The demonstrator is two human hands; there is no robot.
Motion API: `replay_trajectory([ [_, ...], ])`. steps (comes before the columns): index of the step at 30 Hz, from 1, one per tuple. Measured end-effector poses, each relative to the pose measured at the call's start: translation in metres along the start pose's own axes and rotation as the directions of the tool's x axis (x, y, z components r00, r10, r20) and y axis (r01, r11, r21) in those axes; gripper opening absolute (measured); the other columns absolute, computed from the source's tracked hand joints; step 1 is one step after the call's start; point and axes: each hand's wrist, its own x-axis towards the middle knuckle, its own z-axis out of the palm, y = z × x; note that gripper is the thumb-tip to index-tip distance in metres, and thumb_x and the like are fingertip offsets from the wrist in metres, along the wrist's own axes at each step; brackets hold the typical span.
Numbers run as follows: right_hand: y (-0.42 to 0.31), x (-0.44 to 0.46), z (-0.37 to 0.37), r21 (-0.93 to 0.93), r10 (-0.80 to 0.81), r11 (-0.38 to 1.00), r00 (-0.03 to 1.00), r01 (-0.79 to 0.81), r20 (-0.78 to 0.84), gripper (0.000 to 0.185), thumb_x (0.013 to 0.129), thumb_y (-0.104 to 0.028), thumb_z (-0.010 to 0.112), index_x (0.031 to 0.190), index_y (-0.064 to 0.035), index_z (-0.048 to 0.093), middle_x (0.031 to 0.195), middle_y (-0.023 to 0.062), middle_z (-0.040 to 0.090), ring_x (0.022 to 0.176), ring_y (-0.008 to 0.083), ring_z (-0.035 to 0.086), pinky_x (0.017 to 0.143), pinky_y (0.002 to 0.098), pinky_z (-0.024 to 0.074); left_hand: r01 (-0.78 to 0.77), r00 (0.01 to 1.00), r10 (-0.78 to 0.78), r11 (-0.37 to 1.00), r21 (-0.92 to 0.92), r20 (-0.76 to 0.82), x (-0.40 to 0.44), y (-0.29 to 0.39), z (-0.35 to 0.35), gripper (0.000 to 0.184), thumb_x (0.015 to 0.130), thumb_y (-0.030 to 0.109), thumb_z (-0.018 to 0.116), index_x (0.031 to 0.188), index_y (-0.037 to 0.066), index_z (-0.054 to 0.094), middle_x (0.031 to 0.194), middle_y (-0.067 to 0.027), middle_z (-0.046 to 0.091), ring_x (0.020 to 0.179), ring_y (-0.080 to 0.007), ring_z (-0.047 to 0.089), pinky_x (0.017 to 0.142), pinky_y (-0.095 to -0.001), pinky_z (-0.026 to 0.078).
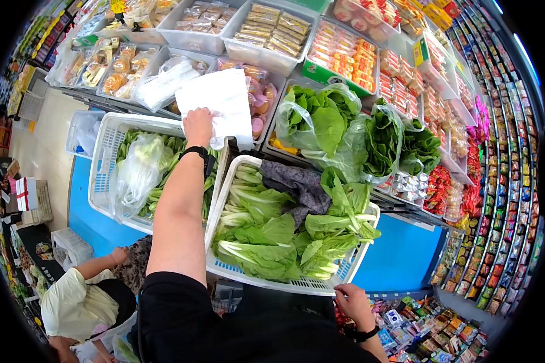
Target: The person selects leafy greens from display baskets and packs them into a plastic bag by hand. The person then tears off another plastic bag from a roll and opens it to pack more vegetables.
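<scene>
My left hand [198, 127] reaches forward, its fingers closed on the lower left edge of a stack of white plastic bags [230, 103], which lies over packaged snacks. At the lower right, my right hand [352, 302] has its fingers curled at the near corner of a white basket [369, 242]. Leafy greens [263, 242] fill that basket, with a dark crumpled cloth [293, 184] on top. To the left, a second white basket [97, 175] holds more greens [175, 145] and a clear plastic bag [138, 172].
Bagged greens [327, 121] stand beyond the near basket. Bins of packaged snacks [272, 30] line the back. Shelves of packets [502, 181] curve along the right. A person [82, 302] is at the lower left, near a grey crate [71, 247].
</scene>
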Motion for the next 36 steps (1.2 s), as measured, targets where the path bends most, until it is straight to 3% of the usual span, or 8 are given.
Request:
replay_trajectory([
  [7, -0.007, 0.005, -0.004, 0.025, -0.005, 1.000, 1.000, 0.005, 0.012, 0.017, 0.095, -0.013, 0.073, 0.104, 0.0003, 0.079, 0.099, 0.0213, 0.077, 0.094, 0.0416, 0.075, 0.083, 0.0452, 0.0600, 0.027, 0.992, -0.037, 0.996, -0.080, -0.124, 0.004, -0.004, -0.019, 0.021, 0.101, 0.029, 0.070, 0.102, 0.009, 0.077, 0.109, -0.0088, 0.075, 0.109, -0.0340, 0.068, 0.091, -0.0537, 0.053],
  [10, -0.007, 0.005, -0.003, 0.004, -0.013, 1.000, 1.000, 0.013, 0.014, 0.017, 0.096, -0.013, 0.072, 0.105, 0.0004, 0.078, 0.099, 0.0210, 0.077, 0.094, 0.0411, 0.075, 0.083, 0.0449, 0.0600, -0.026, 0.999, 0.032, 0.988, -0.153, 0.034, 0.006, -0.009, -0.012, 0.026, 0.097, 0.033, 0.075, 0.108, 0.010, 0.077, 0.114, -0.0095, 0.075, 0.110, -0.0357, 0.067, 0.092, -0.0533, 0.055],
  [13, -0.007, 0.006, -0.003, 0.007, 0.010, 1.000, 1.000, -0.010, 0.022, 0.017, 0.096, -0.012, 0.072, 0.104, 0.0003, 0.078, 0.098, 0.0207, 0.077, 0.093, 0.0405, 0.075, 0.083, 0.0449, 0.0599, -0.263, 0.952, 0.282, 0.952, -0.157, 0.118, -0.022, 0.009, -0.036, 0.048, 0.087, 0.046, 0.083, 0.121, 0.013, 0.076, 0.120, -0.0111, 0.074, 0.115, -0.0351, 0.068, 0.096, -0.0515, 0.057],
  [16, -0.010, 0.007, -0.003, -0.018, -0.030, 0.999, 0.999, 0.030, 0.032, 0.016, 0.096, -0.013, 0.072, 0.104, 0.0002, 0.078, 0.098, 0.0206, 0.077, 0.093, 0.0402, 0.075, 0.082, 0.0451, 0.0598, -0.369, 0.914, 0.379, 0.925, -0.092, 0.143, -0.033, 0.019, -0.043, 0.046, 0.087, 0.046, 0.084, 0.118, 0.013, 0.077, 0.118, -0.0113, 0.075, 0.116, -0.0331, 0.068, 0.097, -0.0517, 0.056],
  [20, -0.012, 0.007, -0.004, 0.012, -0.026, 1.000, 0.999, 0.025, 0.042, 0.016, 0.096, -0.013, 0.072, 0.104, 0.0004, 0.078, 0.098, 0.0207, 0.077, 0.093, 0.0404, 0.075, 0.082, 0.0454, 0.0597, -0.492, 0.856, 0.459, 0.865, 0.103, 0.237, -0.029, 0.027, -0.029, 0.012, 0.090, 0.020, 0.073, 0.092, 0.012, 0.081, 0.098, -0.0087, 0.079, 0.098, -0.0299, 0.076, 0.080, -0.0461, 0.061],
  [21, -0.010, 0.007, -0.003, 0.009, -0.030, 1.000, 0.999, 0.030, 0.038, 0.016, 0.096, -0.012, 0.072, 0.104, 0.0005, 0.078, 0.098, 0.0207, 0.077, 0.093, 0.0407, 0.075, 0.082, 0.0454, 0.0597, -0.529, 0.847, 0.508, 0.837, 0.144, 0.158, -0.031, 0.027, -0.028, 0.012, 0.088, 0.014, 0.069, 0.083, 0.013, 0.080, 0.090, -0.0080, 0.079, 0.089, -0.0292, 0.077, 0.074, -0.0435, 0.062],
  [31, -0.009, 0.000, 0.001, 0.014, -0.038, 0.999, 0.999, 0.038, 0.023, 0.015, 0.095, -0.011, 0.072, 0.103, 0.0015, 0.078, 0.097, 0.0217, 0.077, 0.092, 0.0417, 0.075, 0.082, 0.0447, 0.0598, -0.493, 0.869, 0.488, 0.868, 0.057, 0.085, -0.030, 0.032, -0.050, 0.010, 0.090, 0.015, 0.068, 0.084, 0.010, 0.075, 0.082, -0.0108, 0.077, 0.085, -0.0311, 0.077, 0.072, -0.0469, 0.056],
  [36, -0.004, -0.002, 0.003, 0.008, -0.052, 0.999, 0.999, 0.052, 0.007, 0.016, 0.095, -0.011, 0.073, 0.103, 0.0017, 0.077, 0.097, 0.0213, 0.077, 0.091, 0.0408, 0.075, 0.082, 0.0442, 0.0600, -0.319, 0.939, 0.325, 0.945, -0.073, 0.115, -0.025, 0.029, -0.042, 0.010, 0.091, 0.013, 0.071, 0.096, 0.008, 0.063, 0.081, -0.0151, 0.075, 0.087, -0.0375, 0.074, 0.081, -0.0548, 0.057],
])
